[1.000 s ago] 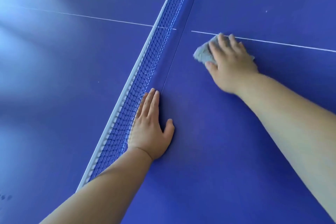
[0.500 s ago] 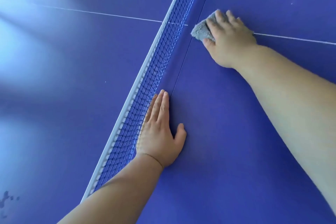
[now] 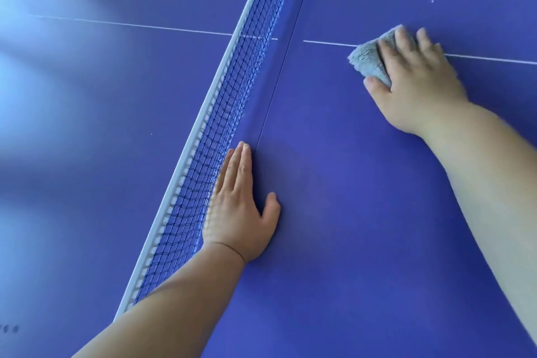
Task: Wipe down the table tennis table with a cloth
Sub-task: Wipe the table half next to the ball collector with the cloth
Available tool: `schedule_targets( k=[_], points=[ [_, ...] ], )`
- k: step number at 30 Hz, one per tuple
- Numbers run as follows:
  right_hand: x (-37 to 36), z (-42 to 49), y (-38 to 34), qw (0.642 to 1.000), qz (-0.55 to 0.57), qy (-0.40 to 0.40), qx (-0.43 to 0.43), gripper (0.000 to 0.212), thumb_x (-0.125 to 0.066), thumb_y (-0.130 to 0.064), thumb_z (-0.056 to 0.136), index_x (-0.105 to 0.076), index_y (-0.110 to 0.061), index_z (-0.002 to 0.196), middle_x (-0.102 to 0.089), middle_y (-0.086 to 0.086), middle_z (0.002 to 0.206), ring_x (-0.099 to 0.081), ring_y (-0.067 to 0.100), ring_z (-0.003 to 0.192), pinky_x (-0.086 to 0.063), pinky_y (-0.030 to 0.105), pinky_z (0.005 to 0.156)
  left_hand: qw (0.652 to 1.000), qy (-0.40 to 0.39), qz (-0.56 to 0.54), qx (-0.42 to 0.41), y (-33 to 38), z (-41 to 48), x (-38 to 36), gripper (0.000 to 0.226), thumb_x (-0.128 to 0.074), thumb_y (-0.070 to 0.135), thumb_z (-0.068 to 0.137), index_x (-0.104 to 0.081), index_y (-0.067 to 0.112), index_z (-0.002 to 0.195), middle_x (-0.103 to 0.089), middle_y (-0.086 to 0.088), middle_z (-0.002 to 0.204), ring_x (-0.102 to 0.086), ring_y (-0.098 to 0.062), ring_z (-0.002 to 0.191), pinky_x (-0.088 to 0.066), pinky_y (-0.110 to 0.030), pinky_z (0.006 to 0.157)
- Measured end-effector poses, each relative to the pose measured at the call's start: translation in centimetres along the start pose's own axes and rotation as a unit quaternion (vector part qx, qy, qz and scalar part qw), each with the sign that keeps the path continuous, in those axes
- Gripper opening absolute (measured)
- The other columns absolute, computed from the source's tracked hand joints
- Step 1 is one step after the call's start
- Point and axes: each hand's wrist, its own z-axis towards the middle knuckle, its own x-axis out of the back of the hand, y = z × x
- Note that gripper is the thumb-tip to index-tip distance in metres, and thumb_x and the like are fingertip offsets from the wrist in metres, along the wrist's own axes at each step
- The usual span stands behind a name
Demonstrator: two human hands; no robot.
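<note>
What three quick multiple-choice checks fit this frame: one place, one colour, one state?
1. Where is the cloth relative to the net? A. left of it B. draped over it C. right of it, on the white line
2. Cloth colour? A. red B. grey C. yellow
3. How is the left hand? A. flat on the table beside the net B. gripping the net C. raised off the table
Answers: C, the right hand holds it on the line; B, its pile is grey; A, fingers lie straight on the table.
</note>
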Motion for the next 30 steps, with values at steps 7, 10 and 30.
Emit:
schedule_targets(
  k=[7, 10, 30],
  points=[
    [-2.9, -9.7, -9.9, 0.961, 0.04, -0.024, 0.274, 0.065, -0.04, -0.051, 0.103, -0.031, -0.024, 0.161, -0.014, 0.006, 0.171, -0.014, 0.033, 0.157, -0.012, 0.049, 0.127, 1.0, 0.003, -0.007, -0.001, -0.1, 0.1, -0.1, 0.091, -0.042, 0.051, 0.087, -0.01, 0.017, 0.166, -0.012, 0.009, 0.172, 0.014, 0.011, 0.15, 0.009, -0.012, 0.121],
    [-2.7, -8.2, -9.0, 0.954, 0.041, -0.036, 0.294, 0.064, -0.043, -0.047, 0.105, -0.029, -0.022, 0.162, -0.013, 0.005, 0.171, -0.014, 0.033, 0.157, -0.012, 0.049, 0.128, 1.0, 0.007, -0.009, -0.004, -0.2, 0.1, -0.1, 0.092, -0.042, 0.052, 0.087, -0.01, 0.017, 0.166, -0.012, 0.01, 0.171, 0.016, 0.013, 0.149, 0.01, -0.01, 0.119],
    [0.1, -4.6, -12.4, 0.985, -0.032, -0.121, 0.12, 0.064, -0.027, -0.044, 0.109, -0.004, -0.024, 0.165, 0.011, 0.005, 0.172, 0.008, 0.034, 0.157, -0.001, 0.05, 0.126, 0.993, -0.087, -0.008, -0.077, -2.2, -8.1, 0.9, 0.088, -0.035, 0.054, 0.095, 0.004, 0.016, 0.164, 0.018, 0.004, 0.171, 0.024, -0.009, 0.155, 0.017, -0.023, 0.123]
  ],
)
